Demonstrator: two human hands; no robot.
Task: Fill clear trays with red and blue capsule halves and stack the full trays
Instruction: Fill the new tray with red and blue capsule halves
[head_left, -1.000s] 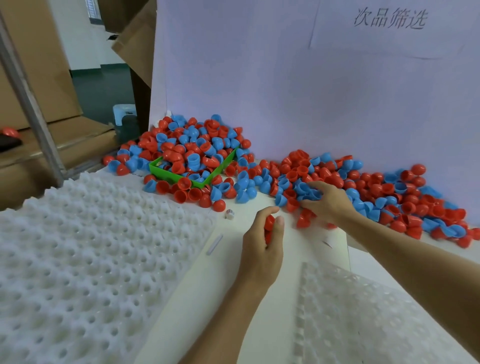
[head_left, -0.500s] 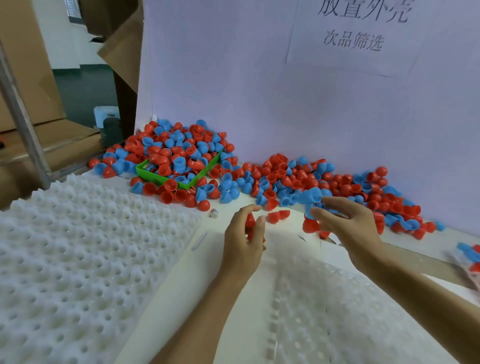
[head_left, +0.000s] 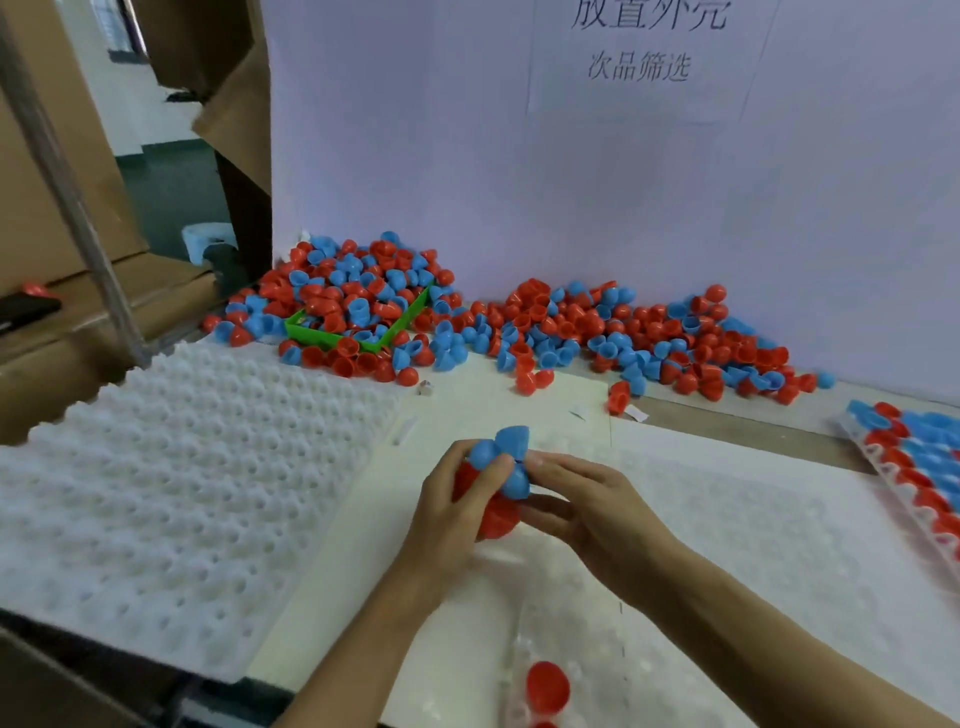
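Note:
My left hand (head_left: 447, 512) grips red capsule halves (head_left: 498, 514) in its curled fingers, its thumb against a blue half. My right hand (head_left: 587, 499) pinches several blue capsule halves (head_left: 506, 454) right beside it, the two hands touching above the white table. Under my right forearm lies a clear tray (head_left: 727, 545) with one red half (head_left: 547, 685) seated near its front edge. A big heap of red and blue halves (head_left: 571, 327) runs along the back wall.
A stack of white dimpled trays (head_left: 171, 483) fills the left side. A green bin (head_left: 358, 332) sits buried in the heap at the back left. A filled tray of red and blue halves (head_left: 914, 467) lies at the right edge. Cardboard boxes stand at the far left.
My right hand has lifted blue halves from the heap and come back toward me to meet my left hand. Both hands now sit closer to me, over the clear tray's edge.

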